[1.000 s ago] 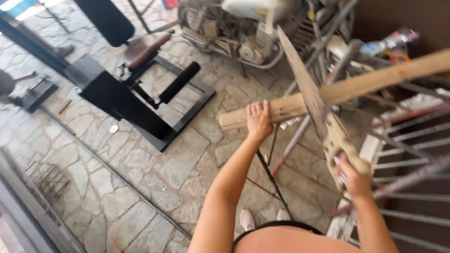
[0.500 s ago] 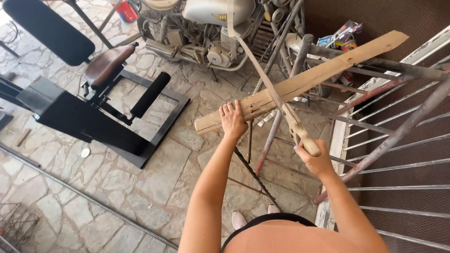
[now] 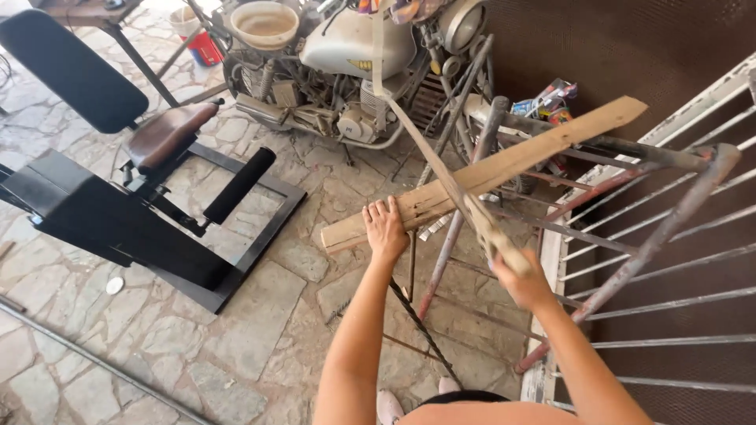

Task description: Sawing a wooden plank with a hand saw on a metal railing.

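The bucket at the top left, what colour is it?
Red, with a pale rim: the bucket shows in the head view, behind the motorcycle.

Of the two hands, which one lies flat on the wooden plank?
The left hand presses palm-down on the wooden plank, near its lower end. The right hand instead grips the handsaw by its handle.

Irregular grey stone-paved floor [image 3: 260, 346] carries a black steel exercise bench [image 3: 134, 212], a white-tanked motorcycle [image 3: 346, 71] and a long grey metal rod [image 3: 94, 362].

Rough bare wooden plank [image 3: 480, 175] — dull metal saw blade [image 3: 425, 153], matt stone floor [image 3: 260, 330].
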